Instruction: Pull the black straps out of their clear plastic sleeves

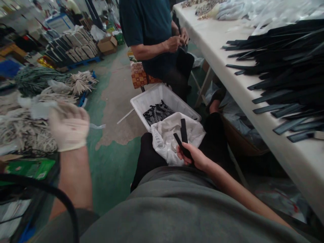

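Note:
My right hand (191, 154) is closed around two black strips (184, 131) that stick out in a V above my lap. Below it, a white cloth bag (165, 133) lies over my thighs and against a white plastic bin (141, 100). Short black pieces (158, 112) lie in the bin. My left hand (69, 126), in a pale glove, is raised at the left, away from the bin. Motion smears its fingers, and whether it holds the whitish blur beside them cannot be made out.
A white table (243, 81) on the right bears a pile of long black strips (286, 67). Ahead, a seated person (152, 30) works with both hands beside the table. Bundles of cords (43, 81) lie on the left, and a cardboard box (107, 45) stands further back.

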